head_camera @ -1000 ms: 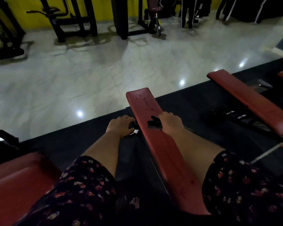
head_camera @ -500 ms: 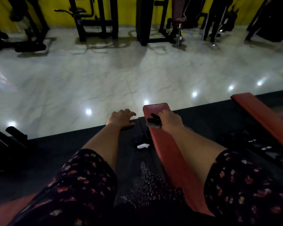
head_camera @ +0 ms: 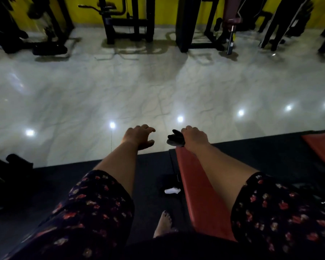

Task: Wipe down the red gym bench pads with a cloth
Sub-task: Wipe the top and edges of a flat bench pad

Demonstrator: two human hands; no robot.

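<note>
A pale, glossy marble floor (head_camera: 158,91) fills the space ahead of me, with black gym machines (head_camera: 128,19) lined up against a yellow wall. I stand on a dark mat (head_camera: 148,166) at its near edge.

The red bench pad (head_camera: 199,184) lies on my right side. Its long axis runs from my body straight out toward the floor, leaning slightly left as it goes. My right hand (head_camera: 195,136) sits at the pad's far end, fingers curled tight around a dark cloth (head_camera: 174,138) that bunches out to the left of my knuckles. The whole length of the pad lies back toward me from that hand, under my right forearm, so I judge that the next stroke wants a pull along that axis.

My left hand (head_camera: 139,136) hovers just left of the pad's end, apart from it, with fingers spread, loosely bent and holding nothing. The right hand is clearly the nearer one for the wiping.

A white scrap (head_camera: 172,190) lies on the mat beside the pad, and my bare foot (head_camera: 163,224) shows below it. Another red pad (head_camera: 323,147) sits well off to the right.
</note>
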